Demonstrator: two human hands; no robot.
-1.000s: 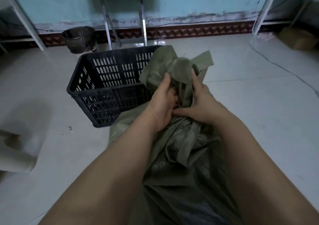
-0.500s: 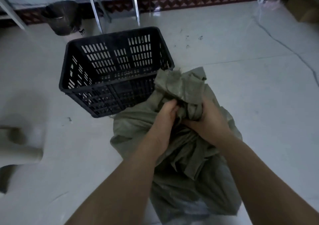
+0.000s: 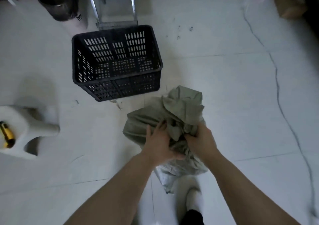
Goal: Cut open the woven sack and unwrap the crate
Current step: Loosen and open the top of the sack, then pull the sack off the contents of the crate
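The grey-green woven sack (image 3: pixel 179 110) is crumpled into a bundle in front of me, above the white floor. My left hand (image 3: pixel 159 142) presses on its near left side with fingers spread over the cloth. My right hand (image 3: pixel 201 141) is closed around a bunch of the sack's folds. The black slotted plastic crate (image 3: pixel 117 79) stands bare and upright on the floor, beyond the bundle and to the left, apart from it. Nothing is inside the crate.
A white plastic stool (image 3: pixel 20 129) stands at the left with a yellow utility knife (image 3: pixel 6 135) on it. Metal table legs (image 3: pixel 114 5) and a dark bin (image 3: pixel 58 1) stand behind the crate. A cardboard box (image 3: pixel 290 5) is far right. My shoe (image 3: pixel 193 202) is below the bundle.
The sack has come clear of the crate and is gathered into a tighter bundle, lower and nearer to me. The view has tilted down, and the stool with the knife has come into sight.
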